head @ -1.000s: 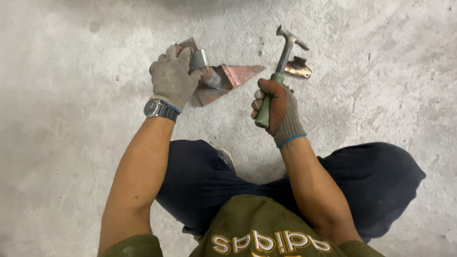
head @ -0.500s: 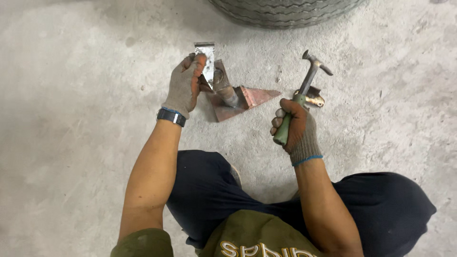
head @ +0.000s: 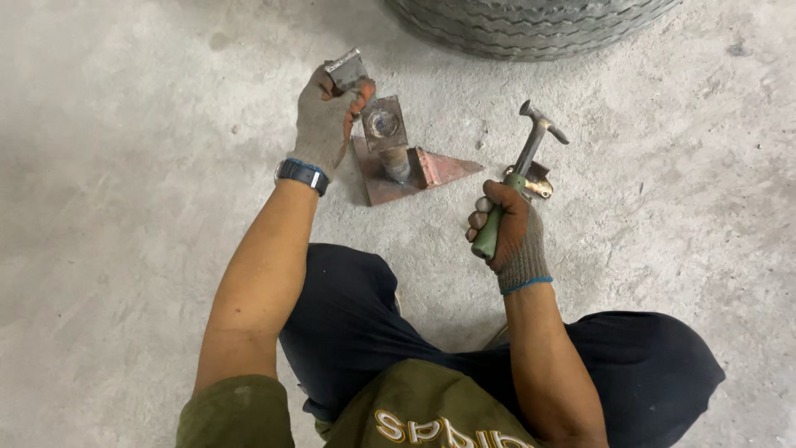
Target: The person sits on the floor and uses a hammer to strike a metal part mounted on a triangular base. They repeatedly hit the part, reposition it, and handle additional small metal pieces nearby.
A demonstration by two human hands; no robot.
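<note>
Concrete floor [head: 124, 249]; left hand [head: 327, 124] grips metal piece [head: 347, 68]; right hand [head: 507, 232] clenches hammer [head: 524, 170].

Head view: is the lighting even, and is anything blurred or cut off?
Head view: soft, even light, only faint shadows on the concrete floor; left hand, small metal piece and hammer in the right hand are sharp; the tyre is cropped by the top edge.

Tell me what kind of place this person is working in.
Probably a workshop or garage floor, perhaps for tyre or metal work. The person sits on a bare concrete floor, a large tyre lies at the top edge, and the right hand grips a hammer beside a small metal stand.
</note>
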